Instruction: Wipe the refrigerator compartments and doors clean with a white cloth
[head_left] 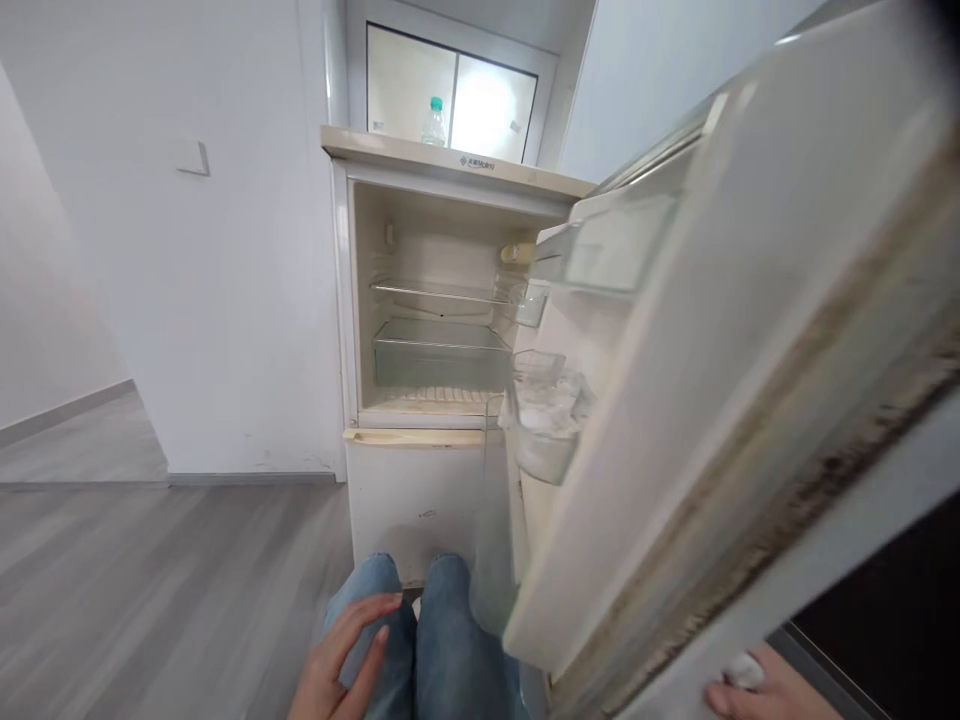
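The refrigerator door (697,330) stands swung open toward me on the right, with dark grime along its seal (832,465). At its lower outer edge is my right hand (784,690), closed with a small white wad (745,671) between its fingers. Whether the wad is tissue or cloth I cannot tell. My left hand (345,660) is over my knees, holding nothing, its thumb and fingers apart. Inside the refrigerator (442,235) are a glass shelf (435,292) and a clear drawer (439,365). Clear bins line the door; the middle bin (547,455) holds something whitish.
On top of the refrigerator stands a clear bottle with a green cap (435,122), before a window (409,75). A lower door (420,490) is closed, facing my jeans-clad knees (450,640). A white wall (240,300) and grey floor (187,590) lie to the left.
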